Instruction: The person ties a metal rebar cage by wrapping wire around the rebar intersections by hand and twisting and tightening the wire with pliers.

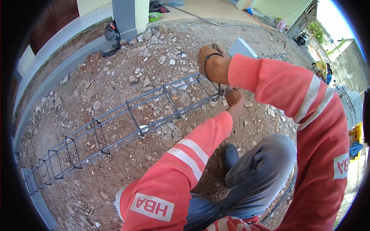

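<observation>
A long cage of steel reinforcing bars [133, 119], with square stirrups tied along it, stretches from the lower left to under my hands. My right hand [211, 61] is closed around the handles of metal pincers [220, 89], held upright with their head down at a joint of the cage. Just beside that head, my left hand [234, 97] is closed at the lower bar; what its fingers hold is hidden. A dark band circles my right wrist.
Stones and rubble cover the dirt ground [115, 84]. A pale block [242, 48] lies beyond my right hand. The cage's far left end rests on a grey ledge [38, 204]. A backpack [111, 36] leans by a pillar [124, 17]. Another person [322, 69] is at the far right.
</observation>
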Motion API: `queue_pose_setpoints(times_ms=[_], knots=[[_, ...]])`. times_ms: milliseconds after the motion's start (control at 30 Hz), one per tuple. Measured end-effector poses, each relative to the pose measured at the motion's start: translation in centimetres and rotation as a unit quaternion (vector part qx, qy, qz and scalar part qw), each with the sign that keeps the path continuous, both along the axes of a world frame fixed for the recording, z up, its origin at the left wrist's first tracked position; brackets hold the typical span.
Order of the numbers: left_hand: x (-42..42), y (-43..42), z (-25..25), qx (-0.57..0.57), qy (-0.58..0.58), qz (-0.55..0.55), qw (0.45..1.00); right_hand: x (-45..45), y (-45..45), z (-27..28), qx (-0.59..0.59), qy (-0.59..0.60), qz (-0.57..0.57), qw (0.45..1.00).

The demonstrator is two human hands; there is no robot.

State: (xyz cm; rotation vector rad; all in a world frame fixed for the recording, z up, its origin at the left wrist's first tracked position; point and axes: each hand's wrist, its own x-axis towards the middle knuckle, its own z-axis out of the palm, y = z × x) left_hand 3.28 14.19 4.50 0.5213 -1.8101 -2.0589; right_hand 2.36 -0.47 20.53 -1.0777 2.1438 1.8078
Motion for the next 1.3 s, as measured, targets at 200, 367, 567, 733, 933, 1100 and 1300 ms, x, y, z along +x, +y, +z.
queue_pose_setpoints(times_ms=[200,367,567,733,933,1100,1300], knots=[[3.3,-2.4,-3.8,-0.237,-0.054,-0.305,0.921,0.0,3.5,3.0,-0.057,-0.017,0.086,0.994],[4.5,-11.0,3.5,-0.305,-0.145,-0.693,0.636,-1.2,13.0,6.2,-0.186,-0.088,0.037,0.978],[1.0,-18.1,12.0,-0.276,-0.083,-0.616,0.734,4.9,25.9,-1.5,-0.457,-0.058,-0.142,0.876],[-0.7,-16.5,5.9,-0.375,-0.281,-0.435,0.769,9.1,26.5,-7.8,-0.609,-0.060,-0.249,0.750],[-2.2,-13.8,-2.8,-0.302,-0.182,-0.303,0.886,9.9,26.0,-5.6,-0.585,-0.094,-0.248,0.766],[-4.9,-12.7,-5.7,-0.078,-0.257,-0.287,0.920,10.5,26.9,-10.5,-0.605,-0.106,-0.329,0.717],[-3.4,-12.6,-3.7,0.012,-0.267,-0.246,0.932,8.3,28.6,-10.2,-0.613,-0.093,-0.256,0.741]])
